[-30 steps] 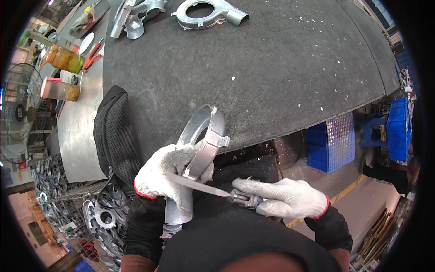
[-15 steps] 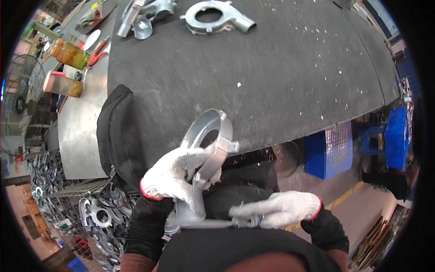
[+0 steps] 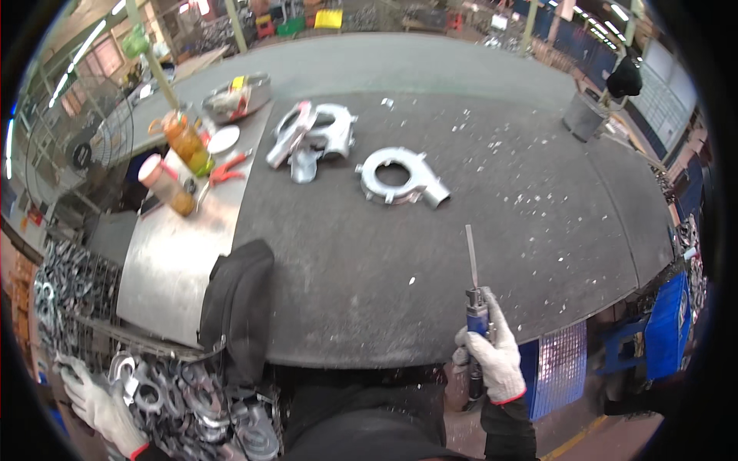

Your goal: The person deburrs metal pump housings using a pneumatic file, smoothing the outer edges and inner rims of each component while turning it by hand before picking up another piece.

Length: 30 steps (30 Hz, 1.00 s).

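Observation:
My right hand (image 3: 496, 361), in a white glove with a red cuff, is closed around a blue power file (image 3: 477, 316). Its thin flat blade (image 3: 471, 253) points up and away over the dark table. At the far lower left my left hand (image 3: 98, 406), gloved alike, has its fingers apart and nothing visible in them. It is over the left side of a wire basket heaped with grey cast-metal housings (image 3: 196, 396). One ring-shaped housing with a spout (image 3: 369, 178) lies flat on the table. Left of it, more housings (image 3: 330, 132) lie piled together.
A dark-topped table (image 3: 354, 284) with scattered metal chips spans the middle. A black padded bag-like thing (image 3: 242, 296) hangs at its left edge. Jars (image 3: 184, 142), red-handled pliers (image 3: 227, 170) and a metal sheet (image 3: 173, 276) are at left. Blue bins (image 3: 666, 326) stand at right.
The housing has left my left hand, which has moved left to the basket and opened. My right hand, still holding the file, has turned its blade upward. The view has tilted up.

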### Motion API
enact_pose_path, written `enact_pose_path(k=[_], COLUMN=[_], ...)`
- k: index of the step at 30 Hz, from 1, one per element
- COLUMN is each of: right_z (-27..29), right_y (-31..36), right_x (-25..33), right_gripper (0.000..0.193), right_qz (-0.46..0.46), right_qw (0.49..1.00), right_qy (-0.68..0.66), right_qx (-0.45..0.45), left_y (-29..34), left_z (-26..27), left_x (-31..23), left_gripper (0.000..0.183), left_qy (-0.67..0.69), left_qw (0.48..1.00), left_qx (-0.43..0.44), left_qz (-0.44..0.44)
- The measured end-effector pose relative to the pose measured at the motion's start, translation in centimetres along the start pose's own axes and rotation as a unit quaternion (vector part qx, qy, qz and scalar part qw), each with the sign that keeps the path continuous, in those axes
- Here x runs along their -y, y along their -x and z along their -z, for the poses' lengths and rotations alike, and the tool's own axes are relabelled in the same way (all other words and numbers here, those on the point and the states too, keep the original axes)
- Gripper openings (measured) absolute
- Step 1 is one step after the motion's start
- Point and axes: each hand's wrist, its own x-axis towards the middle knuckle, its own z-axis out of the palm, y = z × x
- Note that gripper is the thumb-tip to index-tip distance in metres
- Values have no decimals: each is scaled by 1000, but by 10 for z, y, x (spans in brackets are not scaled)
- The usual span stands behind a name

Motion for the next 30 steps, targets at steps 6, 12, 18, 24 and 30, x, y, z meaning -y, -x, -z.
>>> enact_pose_path(k=[6,12,18,24,30], right_z=[11,10,3,11,12], right_y=[-30,-35,-29,-29,-35], right_x=[-37,-50,-53,-33,-48], right_gripper=[93,90,84,82,83], right_qz=[28,49,56,42,70], right_qw=[995,997,998,998,997], right_qy=[-86,-61,7,41,12], right_qx=[-34,-8,-25,-1,-24], left_y=[45,93,135,136,135], left_z=[62,19,-15,-13,-3], left_x=[-198,-446,-454,-436,-435], left_gripper=[67,57,78,91,91], left_qy=[388,309,404,350,260], left_qw=[800,546,603,601,613], left_qx=[66,-69,71,9,20], left_qz=[-453,-776,-685,-718,-746])
